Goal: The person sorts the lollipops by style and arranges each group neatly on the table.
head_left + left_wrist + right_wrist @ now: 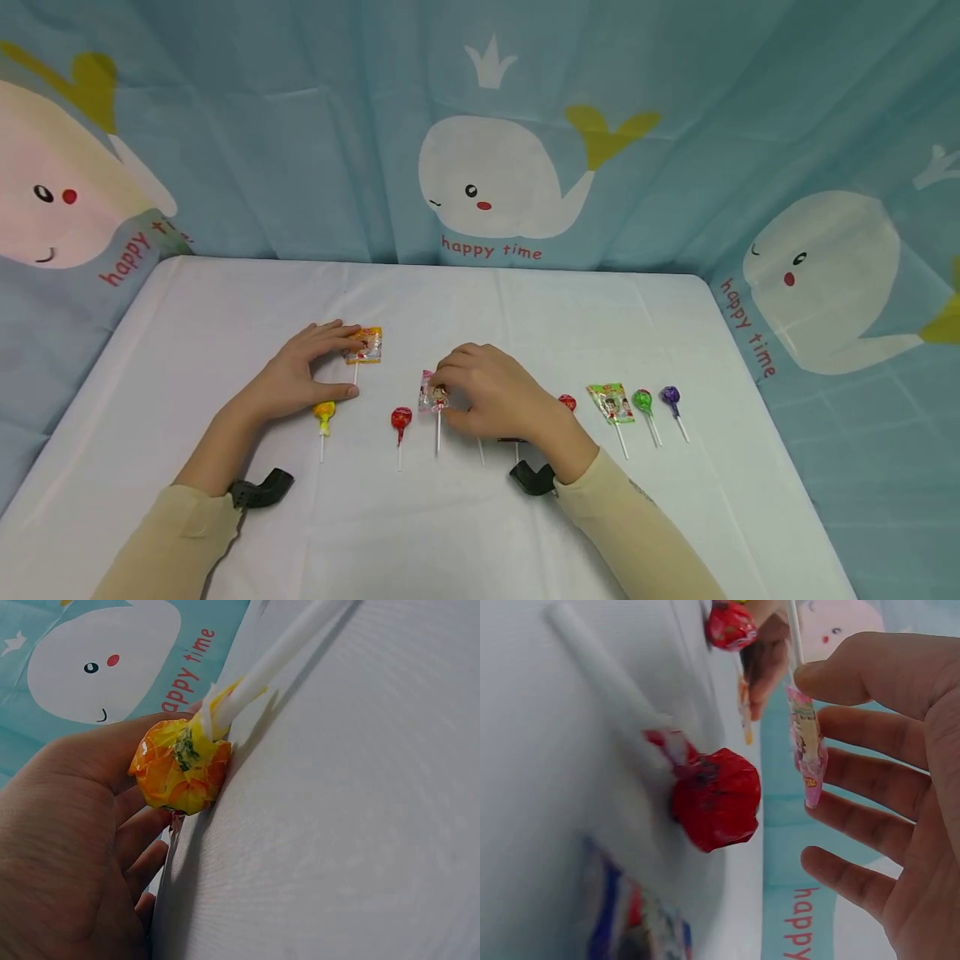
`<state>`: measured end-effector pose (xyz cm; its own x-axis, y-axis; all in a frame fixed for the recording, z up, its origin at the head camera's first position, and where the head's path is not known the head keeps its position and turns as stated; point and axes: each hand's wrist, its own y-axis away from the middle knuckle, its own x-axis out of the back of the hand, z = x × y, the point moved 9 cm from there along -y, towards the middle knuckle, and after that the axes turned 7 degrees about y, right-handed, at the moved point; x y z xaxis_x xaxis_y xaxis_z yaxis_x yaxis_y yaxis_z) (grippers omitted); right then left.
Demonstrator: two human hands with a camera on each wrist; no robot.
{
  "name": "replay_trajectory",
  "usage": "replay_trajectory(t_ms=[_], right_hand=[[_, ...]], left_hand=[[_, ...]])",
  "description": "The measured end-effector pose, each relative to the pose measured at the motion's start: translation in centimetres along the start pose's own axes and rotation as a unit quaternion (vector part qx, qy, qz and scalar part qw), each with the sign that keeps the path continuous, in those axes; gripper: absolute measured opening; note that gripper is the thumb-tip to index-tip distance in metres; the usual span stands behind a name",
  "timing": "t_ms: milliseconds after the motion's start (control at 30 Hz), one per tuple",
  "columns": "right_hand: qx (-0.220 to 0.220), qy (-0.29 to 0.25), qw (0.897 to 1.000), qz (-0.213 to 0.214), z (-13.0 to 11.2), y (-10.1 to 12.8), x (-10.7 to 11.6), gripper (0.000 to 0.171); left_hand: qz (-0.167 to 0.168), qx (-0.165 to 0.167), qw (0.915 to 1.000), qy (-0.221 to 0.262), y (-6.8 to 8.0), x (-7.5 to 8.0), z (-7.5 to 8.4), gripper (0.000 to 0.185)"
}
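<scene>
Pink-packet lollipop [808,742], flat-wrapped on a thin white stick, was in the person's right hand [491,396], near the middle of a white-covered table [375,533]. In the right wrist view its packet appeared raised off the cloth, pinched where wrapper met stick, with the thumb on one side and lightly bent fingers on the other; the little finger stood free.

A round red lollipop [401,418] lay to its left, and another red lollipop [720,799] lay just to its right, mostly hidden from the head camera by the hand.

The left hand [288,379] was spread, thumb well apart from the fingers. Its fingertips lay over the edge of an orange-packet lollipop [371,348], without a visible grip. A yellow lollipop [324,411] lay just below the thumb.

Judging by looks, the pink one would be very light, its stick stiff and narrow, its film wrapper crinkly and rather slippery, the candy inside hard but liable to crack if dropped. The stick just below the wrapper seemed the surest hold; pinching only loose film could let it twist.
</scene>
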<state>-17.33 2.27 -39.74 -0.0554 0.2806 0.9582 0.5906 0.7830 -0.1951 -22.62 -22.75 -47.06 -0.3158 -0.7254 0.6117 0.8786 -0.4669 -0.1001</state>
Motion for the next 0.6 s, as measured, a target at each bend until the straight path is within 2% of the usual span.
replay_trajectory(t_ms=[333, 600], right_hand=[[-0.041, -0.031, 0.999, -0.003, 1.6, -2.3, 0.2, 0.032], [-0.042, -0.053, 0.997, 0.023, 2.0, -3.6, 0.4, 0.028]], left_hand=[[0.001, 0.002, 1.0000, 0.001, 0.0, 0.1, 0.0, 0.067], [-0.003, 0.010, 0.9999, 0.000, 0.1, 0.1, -0.2, 0.067]])
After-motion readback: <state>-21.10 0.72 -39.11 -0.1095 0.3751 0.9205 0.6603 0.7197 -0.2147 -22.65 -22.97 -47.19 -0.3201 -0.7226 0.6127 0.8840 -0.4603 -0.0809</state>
